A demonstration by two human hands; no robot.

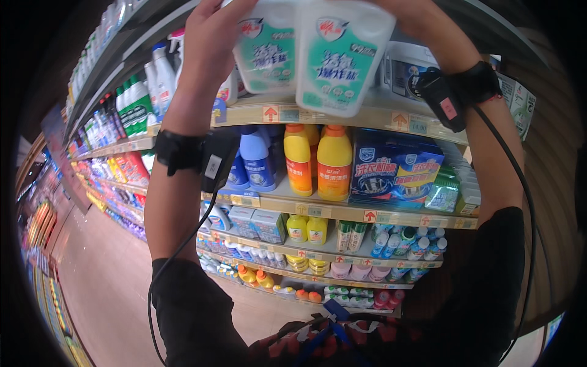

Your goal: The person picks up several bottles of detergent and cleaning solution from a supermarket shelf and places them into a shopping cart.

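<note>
Two white plastic tubs with green labels stand side by side at the top of the view, the left tub [268, 55] and the right tub [341, 59]. My left hand [218, 36] is raised against the outer side of the left tub, its fingertips partly cut off by the picture's upper edge. At the right tub's upper right corner, my right hand [390, 3] is mostly out of the frame. The tubs' bases overlap the front edge of the upper shelf [316, 110]. A white bucket [406, 69] stands behind, right of the tubs.
Below are yellow cleaner bottles [334, 163], blue bottles [257, 160] and a blue box [394, 169] on a shelf. Lower shelves hold small yellow bottles [297, 228] and boxes [261, 224]. Green-labelled bottles [135, 108] stand at left. Cables hang from both forearms.
</note>
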